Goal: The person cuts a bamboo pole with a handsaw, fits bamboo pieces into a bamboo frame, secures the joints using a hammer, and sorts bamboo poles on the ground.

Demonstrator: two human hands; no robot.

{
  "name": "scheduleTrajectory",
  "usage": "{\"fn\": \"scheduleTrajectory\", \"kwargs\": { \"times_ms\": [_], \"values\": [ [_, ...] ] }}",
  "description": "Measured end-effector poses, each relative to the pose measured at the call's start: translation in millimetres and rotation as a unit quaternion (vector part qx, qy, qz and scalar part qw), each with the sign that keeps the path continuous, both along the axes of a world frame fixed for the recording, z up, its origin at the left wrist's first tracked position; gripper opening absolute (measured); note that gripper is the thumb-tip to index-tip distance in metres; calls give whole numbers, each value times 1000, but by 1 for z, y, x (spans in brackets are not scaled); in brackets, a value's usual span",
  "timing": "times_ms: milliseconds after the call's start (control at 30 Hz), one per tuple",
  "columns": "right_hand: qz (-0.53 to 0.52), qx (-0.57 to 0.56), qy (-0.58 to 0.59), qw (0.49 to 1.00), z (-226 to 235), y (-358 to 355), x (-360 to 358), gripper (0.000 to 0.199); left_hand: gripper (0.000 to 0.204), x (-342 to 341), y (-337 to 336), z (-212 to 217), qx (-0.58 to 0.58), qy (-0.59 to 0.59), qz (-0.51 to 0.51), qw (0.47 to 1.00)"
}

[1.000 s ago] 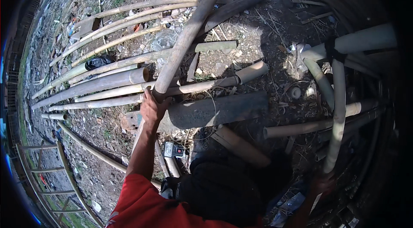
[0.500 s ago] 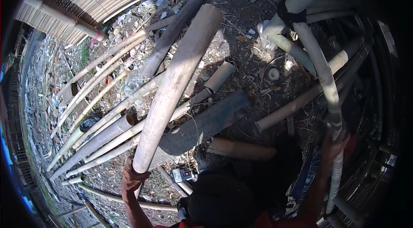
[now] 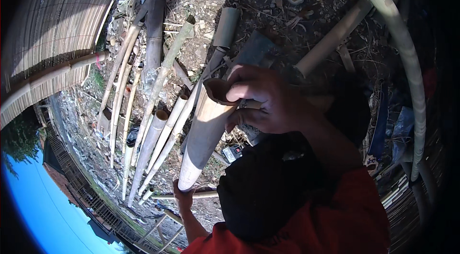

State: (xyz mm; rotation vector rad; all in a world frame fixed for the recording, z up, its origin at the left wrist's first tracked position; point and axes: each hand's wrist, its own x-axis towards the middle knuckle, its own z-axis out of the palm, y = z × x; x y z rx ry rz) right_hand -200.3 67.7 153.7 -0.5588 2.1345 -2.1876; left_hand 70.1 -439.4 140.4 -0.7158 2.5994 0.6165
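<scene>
A thick, pale bamboo tube [image 3: 203, 132] slants up in front of me, its hollow mouth tilted toward my view. My left hand [image 3: 183, 200] is closed around the tube's lower end, partly hidden behind it. At the upper end my right hand [image 3: 261, 103] grips the rim, with fingers over the edge of the mouth and the thumb against the outer wall. Just left of the tube lie several thinner bamboo poles [image 3: 151, 139], some with open cut ends.
A curved bamboo post [image 3: 400, 38] rises on the right. A slatted bamboo screen [image 3: 52, 28] stands at far left. A short bamboo piece [image 3: 226, 26], a dark pole [image 3: 154, 28] and a small black-and-grey box [image 3: 233, 153] lie on littered ground.
My right hand has left the bamboo post on the right and now grips the tube's upper rim. The tube's upper end has come nearer and tilted up. The view has turned.
</scene>
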Motion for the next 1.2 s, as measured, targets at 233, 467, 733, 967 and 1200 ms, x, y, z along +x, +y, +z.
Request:
{"fn": "scheduleTrajectory", "kwargs": {
  "times_ms": [233,467,733,967,1200],
  "values": [
    [-4,-34,40,999,-4,-21,24,44,76,38,-30,-18,-47,0,25,999],
    [-82,22,-1,996,-43,-5,34,42,90,23,-44,-41,40,-57,-47,996],
    [-416,331,-277,800,-96,137,51,62,106,-12,-25,-122,-19,-114,-110,987],
    [-478,374,-432,667,-162,165,34,86,81,-71,9,-92,34,-51,-162,985],
    [-442,430,-256,744,-61,198,41,78,63,-86,-35,-141,25,183,-178,967]
  ]
}}
